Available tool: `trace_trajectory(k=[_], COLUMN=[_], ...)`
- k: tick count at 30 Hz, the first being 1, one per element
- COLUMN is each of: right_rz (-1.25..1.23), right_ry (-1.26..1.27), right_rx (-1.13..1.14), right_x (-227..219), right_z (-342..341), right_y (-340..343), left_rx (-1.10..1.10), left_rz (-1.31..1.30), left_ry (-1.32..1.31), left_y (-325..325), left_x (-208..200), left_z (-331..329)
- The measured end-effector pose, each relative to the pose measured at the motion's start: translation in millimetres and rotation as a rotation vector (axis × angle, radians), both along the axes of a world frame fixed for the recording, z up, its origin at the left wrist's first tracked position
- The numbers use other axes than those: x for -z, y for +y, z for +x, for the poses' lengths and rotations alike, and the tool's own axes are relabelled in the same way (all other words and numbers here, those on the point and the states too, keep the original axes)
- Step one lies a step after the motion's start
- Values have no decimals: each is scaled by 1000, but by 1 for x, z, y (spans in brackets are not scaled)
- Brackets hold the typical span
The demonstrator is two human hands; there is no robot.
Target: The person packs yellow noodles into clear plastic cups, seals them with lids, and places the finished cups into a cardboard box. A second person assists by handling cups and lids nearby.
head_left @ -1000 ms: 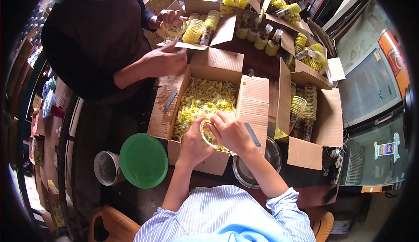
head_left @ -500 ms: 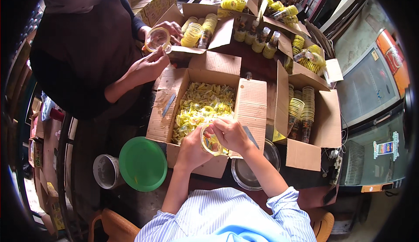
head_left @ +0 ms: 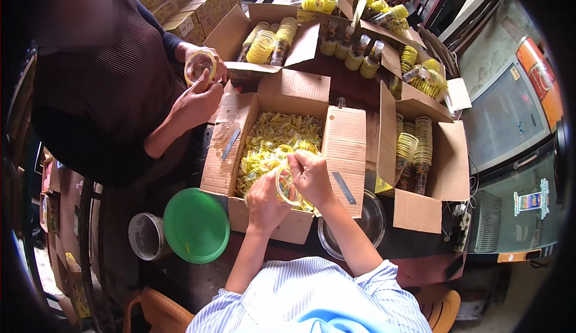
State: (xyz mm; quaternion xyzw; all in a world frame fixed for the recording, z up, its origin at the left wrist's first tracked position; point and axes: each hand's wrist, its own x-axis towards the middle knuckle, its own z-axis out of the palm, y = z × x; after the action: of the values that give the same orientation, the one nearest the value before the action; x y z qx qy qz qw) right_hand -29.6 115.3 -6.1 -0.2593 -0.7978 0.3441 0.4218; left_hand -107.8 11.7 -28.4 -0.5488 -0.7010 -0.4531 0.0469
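Observation:
My left hand point(head_left: 266, 202) is wrapped round a clear plastic cup with a pale yellow rim point(head_left: 279, 184), its mouth facing right. Just above that rim is my right hand point(head_left: 312, 178), fingers pinched together. Whatever the pinch holds, if anything, is too small to make out. Both hands are over the near side of an open cardboard box point(head_left: 269, 102) with yellow and clear plastic scraps point(head_left: 282, 129) in it. Across from me at the left, a co-worker's hands point(head_left: 201, 96) hold a similar yellow-rimmed cup point(head_left: 200, 68).
Grey blade-like strips lie on the box's left flap point(head_left: 217, 147) and right flap point(head_left: 348, 153). Left of me are a green round lid point(head_left: 197, 225) and a whitish bucket point(head_left: 146, 236). A round clear-rimmed dish point(head_left: 375, 225) sits right. Boxes of stacked cups point(head_left: 423, 147) stand beyond.
My right hand has risen a little off the cup's rim, uncovering the strip on the right flap. My left hand still holds the cup. The co-worker's hands and cup have shifted left.

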Motion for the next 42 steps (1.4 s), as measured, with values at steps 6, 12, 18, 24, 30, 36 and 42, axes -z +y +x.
trace_trajectory(k=[6,12,18,24,30,36,42], right_rz=[-72,-11,108,172,112,-40,-107], right_ry=[41,7,-126,-119,-68,-91,-150], right_rx=[122,-201,-332,-318,-301,-157,-121], right_x=[0,-19,-23,-13,-5,5,11], right_z=[-12,-2,10,12,8,6,2], right_y=[-6,0,-3,0,10,11,10], left_rx=[-80,143,490,521,441,355,279], left_rz=[33,-17,-237,-220,-202,-185,-216], left_ry=[30,-340,-486,-498,-402,-308,-200], left_y=[0,-7,-8,-8,-3,-4,-7], left_x=[4,-19,-21,-28,-18,-11,-8], left_z=[2,4,-21,-15,-15,-10,-12])
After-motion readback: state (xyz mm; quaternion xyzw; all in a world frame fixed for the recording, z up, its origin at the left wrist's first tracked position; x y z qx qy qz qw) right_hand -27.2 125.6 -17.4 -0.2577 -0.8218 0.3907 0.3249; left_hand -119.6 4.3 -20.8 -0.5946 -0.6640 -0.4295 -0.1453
